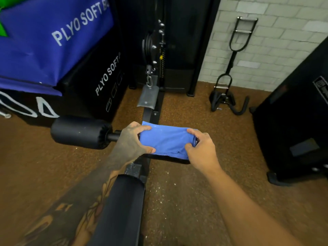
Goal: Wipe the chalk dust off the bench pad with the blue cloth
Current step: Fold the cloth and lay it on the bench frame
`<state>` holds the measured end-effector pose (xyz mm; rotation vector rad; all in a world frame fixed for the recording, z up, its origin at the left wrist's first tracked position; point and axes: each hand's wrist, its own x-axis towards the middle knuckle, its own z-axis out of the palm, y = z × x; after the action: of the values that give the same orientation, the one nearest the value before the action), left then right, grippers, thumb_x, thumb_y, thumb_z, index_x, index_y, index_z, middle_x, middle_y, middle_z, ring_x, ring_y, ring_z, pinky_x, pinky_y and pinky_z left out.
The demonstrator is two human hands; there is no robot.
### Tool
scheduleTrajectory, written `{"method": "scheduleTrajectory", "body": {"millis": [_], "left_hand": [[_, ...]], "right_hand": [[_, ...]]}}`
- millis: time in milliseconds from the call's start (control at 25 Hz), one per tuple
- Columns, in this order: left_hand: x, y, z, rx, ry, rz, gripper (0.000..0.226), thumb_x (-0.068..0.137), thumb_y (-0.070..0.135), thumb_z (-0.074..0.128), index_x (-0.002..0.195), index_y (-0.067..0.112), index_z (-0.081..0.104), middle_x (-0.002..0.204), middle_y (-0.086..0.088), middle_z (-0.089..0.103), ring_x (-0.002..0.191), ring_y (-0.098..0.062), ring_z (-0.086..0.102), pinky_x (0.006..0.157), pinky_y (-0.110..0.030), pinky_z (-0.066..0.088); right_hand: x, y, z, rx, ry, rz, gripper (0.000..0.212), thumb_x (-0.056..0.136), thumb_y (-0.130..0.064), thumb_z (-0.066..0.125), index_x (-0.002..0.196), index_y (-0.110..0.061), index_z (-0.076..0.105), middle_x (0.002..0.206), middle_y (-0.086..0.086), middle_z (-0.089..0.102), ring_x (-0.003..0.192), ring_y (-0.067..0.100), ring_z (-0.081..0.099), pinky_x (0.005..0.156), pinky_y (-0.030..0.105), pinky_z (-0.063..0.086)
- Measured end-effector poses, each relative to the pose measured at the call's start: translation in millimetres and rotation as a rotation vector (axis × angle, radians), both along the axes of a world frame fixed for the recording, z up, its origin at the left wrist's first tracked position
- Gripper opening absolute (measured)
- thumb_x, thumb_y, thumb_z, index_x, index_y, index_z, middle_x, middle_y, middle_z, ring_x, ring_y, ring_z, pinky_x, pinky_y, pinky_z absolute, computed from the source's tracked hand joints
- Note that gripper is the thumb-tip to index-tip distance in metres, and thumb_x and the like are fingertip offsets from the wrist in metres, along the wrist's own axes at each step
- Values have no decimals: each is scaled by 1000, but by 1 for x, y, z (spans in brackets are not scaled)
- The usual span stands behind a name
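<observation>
Bench pad (122,206) lies nearest, running up between the forearms. Just beyond, the blue cloth (165,141) is draped over a roller pad (168,159); left hand (132,141) and right hand (200,150) each grip one end, probably to keep it taut for rubbing. White specks (160,188) dot the floor (186,210) beside. Farther off, a bare roller (79,133), plyo boxes (53,41) and a cable stack (156,50) stand clear of the hands.

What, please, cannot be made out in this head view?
- Head view: the roller pad is mostly covered by the blue cloth, left hand and right hand.
- Head view: the bench pad runs off the bottom edge.
- Head view: the equipment label is blurred, cut by the right edge.
</observation>
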<state>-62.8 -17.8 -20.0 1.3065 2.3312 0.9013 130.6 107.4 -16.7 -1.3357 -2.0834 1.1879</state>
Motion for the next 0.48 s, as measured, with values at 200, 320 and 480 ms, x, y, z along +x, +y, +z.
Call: {"method": "scheduleTrajectory", "body": {"millis": [200, 320, 480], "left_hand": [[0, 16, -18, -64, 8, -31, 80, 57, 31, 96, 128, 13, 63, 111, 3, 46, 106, -16, 47, 92, -34, 44], [0, 10, -24, -92, 67, -81, 80, 60, 41, 93, 129, 14, 62, 114, 2, 44, 103, -16, 48, 95, -44, 48], [7, 13, -23, -71, 398, -89, 77, 71, 65, 64, 131, 17, 60, 143, -9, 45, 126, -31, 45, 100, -53, 42]], "right_hand": [[2, 9, -11, -11, -82, -38, 43, 88, -8, 55, 129, -19, 57, 110, 5, 43, 72, 6, 50, 61, 5, 37], [6, 8, -18, 18, -111, -42, 42, 88, -14, 57, 130, -18, 55, 120, 9, 41, 94, 19, 53, 89, 28, 45], [9, 1, -21, 401, -249, 85, 53, 96, -34, 49, 143, -13, 38, 152, 13, 27, 139, 29, 23, 109, 45, 29]]}}
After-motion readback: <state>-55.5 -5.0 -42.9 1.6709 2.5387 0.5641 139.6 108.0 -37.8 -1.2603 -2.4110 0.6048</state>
